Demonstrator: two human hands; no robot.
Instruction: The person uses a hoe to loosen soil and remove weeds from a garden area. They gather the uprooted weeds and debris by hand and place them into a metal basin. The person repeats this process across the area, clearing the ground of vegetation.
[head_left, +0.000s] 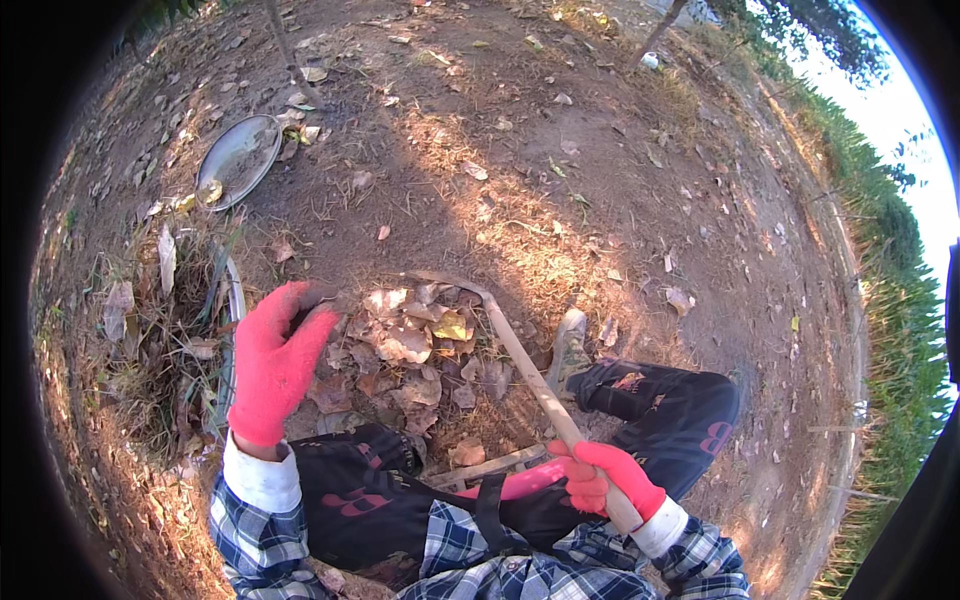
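Note:
My right hand (607, 480), in a red knit glove, is wrapped around the wooden handle (529, 367) of a sickle. The curved sickle blade (450, 280) lies along the far side of a heap of dry leaves (401, 337), with one yellow leaf on top. Beside that heap, to its left, my left hand (281, 356) is raised in a matching glove with soiled fingertips. A gap shows between its thumb and fingers, and nothing is visible in it. Just left of this hand is a basin (235, 292) piled with dry grass and leaves (169, 345); only part of its pale rim shows.
A round shallow metal pan (240, 161) rests on the soil at the upper left, near a thin tree trunk (289, 52). Another trunk (660, 34) stands at the upper right. My shoe (570, 349) is right of the leaf heap. Green plants (900, 300) line the right edge.

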